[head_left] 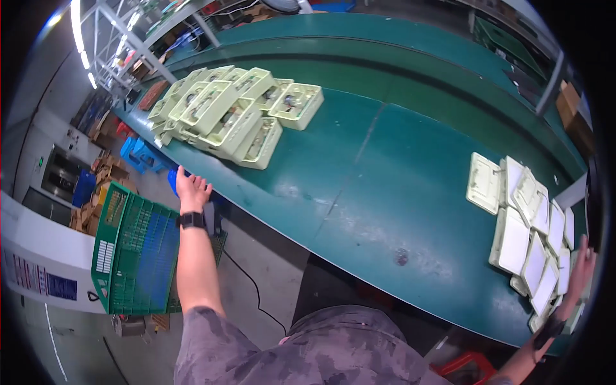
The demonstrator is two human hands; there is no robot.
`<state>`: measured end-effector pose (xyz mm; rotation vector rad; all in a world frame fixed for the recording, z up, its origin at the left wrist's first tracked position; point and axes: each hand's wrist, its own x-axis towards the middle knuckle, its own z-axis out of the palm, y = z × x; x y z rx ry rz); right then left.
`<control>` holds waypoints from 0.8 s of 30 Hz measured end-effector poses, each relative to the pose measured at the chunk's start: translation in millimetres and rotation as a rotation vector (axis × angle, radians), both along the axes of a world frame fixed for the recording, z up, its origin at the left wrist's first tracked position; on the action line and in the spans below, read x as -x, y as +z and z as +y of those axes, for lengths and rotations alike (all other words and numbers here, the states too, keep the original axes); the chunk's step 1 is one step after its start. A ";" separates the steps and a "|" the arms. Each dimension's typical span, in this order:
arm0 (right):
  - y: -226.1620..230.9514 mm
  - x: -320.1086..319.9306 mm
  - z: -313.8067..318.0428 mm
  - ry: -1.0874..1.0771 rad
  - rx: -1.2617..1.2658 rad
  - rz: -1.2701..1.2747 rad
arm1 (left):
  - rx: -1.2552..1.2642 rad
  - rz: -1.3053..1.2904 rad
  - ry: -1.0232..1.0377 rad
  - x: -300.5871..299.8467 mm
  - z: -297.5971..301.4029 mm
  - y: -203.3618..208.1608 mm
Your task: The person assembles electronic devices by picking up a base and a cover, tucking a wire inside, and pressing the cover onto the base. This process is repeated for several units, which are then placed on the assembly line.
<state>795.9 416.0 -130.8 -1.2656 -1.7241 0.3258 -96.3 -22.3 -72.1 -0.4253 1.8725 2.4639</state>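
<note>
My left hand [192, 192] is off the table's near left edge, palm up, its fingers apart and slightly curled. I see nothing held in it. A small blue object [172, 181] shows right beside its thumb; its kind is unclear. On the table beyond it, several cream open plastic housings [221, 128] with parts inside lie piled and overlapping. Far to the right, my right hand [582, 266] is stretched out with straight fingers at the outer side of a spread of cream flat covers [512, 240]. Whether it touches them is hard to tell at the dark rim.
A long green worktable [366, 192] runs across in front of me. To the left stand a green plastic crate [138, 256] and a blue stool [140, 154]. A black cable [256, 292] lies on the floor. A red stool [465, 366] sits under the right end.
</note>
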 end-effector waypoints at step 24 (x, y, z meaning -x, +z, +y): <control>-3.4 745.3 -243.5 0.938 0.011 -0.198 | 0.463 0.568 -0.368 242.1 4.7 -64.6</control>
